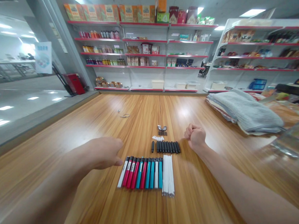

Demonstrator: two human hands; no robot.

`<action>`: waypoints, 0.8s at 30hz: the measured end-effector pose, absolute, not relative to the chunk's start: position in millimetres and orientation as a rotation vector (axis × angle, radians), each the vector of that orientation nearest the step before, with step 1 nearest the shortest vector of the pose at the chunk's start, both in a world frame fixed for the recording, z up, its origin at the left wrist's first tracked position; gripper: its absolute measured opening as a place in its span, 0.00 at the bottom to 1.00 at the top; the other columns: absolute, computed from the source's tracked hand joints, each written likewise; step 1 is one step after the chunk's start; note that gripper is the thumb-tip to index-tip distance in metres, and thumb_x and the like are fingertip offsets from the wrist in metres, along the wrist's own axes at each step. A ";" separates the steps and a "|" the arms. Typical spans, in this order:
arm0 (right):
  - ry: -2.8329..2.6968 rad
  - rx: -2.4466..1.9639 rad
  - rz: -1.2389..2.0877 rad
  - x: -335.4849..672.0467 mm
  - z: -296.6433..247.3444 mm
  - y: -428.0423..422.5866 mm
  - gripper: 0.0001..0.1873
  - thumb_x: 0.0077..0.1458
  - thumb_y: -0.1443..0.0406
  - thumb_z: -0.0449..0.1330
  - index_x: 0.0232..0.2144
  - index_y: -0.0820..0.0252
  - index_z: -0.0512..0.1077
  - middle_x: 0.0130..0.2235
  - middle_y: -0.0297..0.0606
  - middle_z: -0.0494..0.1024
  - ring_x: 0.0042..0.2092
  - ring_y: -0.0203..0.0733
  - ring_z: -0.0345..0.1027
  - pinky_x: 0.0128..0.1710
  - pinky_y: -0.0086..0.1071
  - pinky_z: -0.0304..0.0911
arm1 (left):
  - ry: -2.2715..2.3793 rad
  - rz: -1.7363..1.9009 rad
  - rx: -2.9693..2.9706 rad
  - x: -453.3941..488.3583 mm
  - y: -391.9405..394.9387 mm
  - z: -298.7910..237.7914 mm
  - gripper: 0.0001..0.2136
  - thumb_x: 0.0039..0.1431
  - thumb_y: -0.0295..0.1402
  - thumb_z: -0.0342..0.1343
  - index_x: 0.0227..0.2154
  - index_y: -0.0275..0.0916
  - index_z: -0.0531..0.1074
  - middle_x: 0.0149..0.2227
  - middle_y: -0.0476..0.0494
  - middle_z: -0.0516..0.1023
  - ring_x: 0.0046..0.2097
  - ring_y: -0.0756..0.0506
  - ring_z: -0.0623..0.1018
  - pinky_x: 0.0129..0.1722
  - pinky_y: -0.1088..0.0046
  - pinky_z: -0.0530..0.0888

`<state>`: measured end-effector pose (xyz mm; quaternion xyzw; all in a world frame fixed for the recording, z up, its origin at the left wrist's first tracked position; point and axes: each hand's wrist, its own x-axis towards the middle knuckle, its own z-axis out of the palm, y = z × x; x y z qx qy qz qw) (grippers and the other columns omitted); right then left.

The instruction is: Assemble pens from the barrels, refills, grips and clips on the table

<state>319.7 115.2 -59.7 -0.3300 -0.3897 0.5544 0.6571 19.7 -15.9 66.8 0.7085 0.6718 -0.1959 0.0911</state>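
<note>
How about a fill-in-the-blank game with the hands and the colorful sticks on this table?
1. The barrel nearest the left hand is colored ____.
2. The right hand is curled into a ____.
3. The row of short tubes is colored ____.
4. In this view, the thin white sticks lie just ____ of the row of barrels.

Missing words: white; fist; black; right

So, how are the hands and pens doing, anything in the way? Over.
Left hand by the leftmost pen, contact unclear; right hand in a fist, right of black tubes. Pens side by side, white rods alongside. Folded cloth farther right, apart from pens.
</note>
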 end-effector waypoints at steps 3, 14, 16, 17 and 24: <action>-0.885 -0.745 1.257 320.2 -60.5 116.0 0.06 0.25 0.73 0.48 0.10 0.59 0.54 0.11 0.26 0.48 0.13 0.27 0.38 0.13 0.24 0.33 | 1.967 -0.591 2.097 18.5 -13.6 64.0 0.13 0.48 0.43 0.57 0.28 0.37 0.73 0.32 0.35 0.78 0.32 0.38 0.76 0.28 0.67 0.64; -0.891 -0.750 1.248 320.8 -59.9 116.3 0.05 0.24 0.73 0.48 0.10 0.59 0.55 0.11 0.27 0.49 0.13 0.28 0.38 0.13 0.24 0.33 | 1.923 -0.518 2.011 11.5 -6.0 51.9 0.10 0.43 0.40 0.58 0.20 0.38 0.69 0.20 0.42 0.73 0.24 0.43 0.72 0.24 0.70 0.61; -0.892 -0.748 1.250 321.5 -60.2 116.4 0.05 0.24 0.73 0.48 0.10 0.59 0.55 0.11 0.26 0.49 0.13 0.28 0.38 0.13 0.24 0.33 | 1.928 -0.511 1.999 12.0 -5.5 52.0 0.10 0.42 0.40 0.58 0.19 0.38 0.68 0.20 0.42 0.73 0.23 0.43 0.72 0.24 0.70 0.61; -0.893 -0.747 1.253 321.7 -60.5 116.5 0.05 0.24 0.73 0.48 0.10 0.59 0.55 0.11 0.26 0.49 0.13 0.28 0.38 0.13 0.24 0.33 | 1.924 -0.521 1.994 12.4 -5.3 51.9 0.11 0.43 0.40 0.58 0.18 0.38 0.68 0.19 0.41 0.73 0.23 0.43 0.71 0.24 0.70 0.61; -0.907 -0.733 1.264 322.4 -62.4 117.8 0.06 0.24 0.73 0.49 0.10 0.59 0.55 0.11 0.26 0.49 0.14 0.28 0.38 0.13 0.25 0.33 | 1.857 -0.593 2.022 15.1 -3.9 49.0 0.13 0.43 0.38 0.56 0.12 0.38 0.64 0.18 0.41 0.71 0.20 0.46 0.68 0.22 0.71 0.60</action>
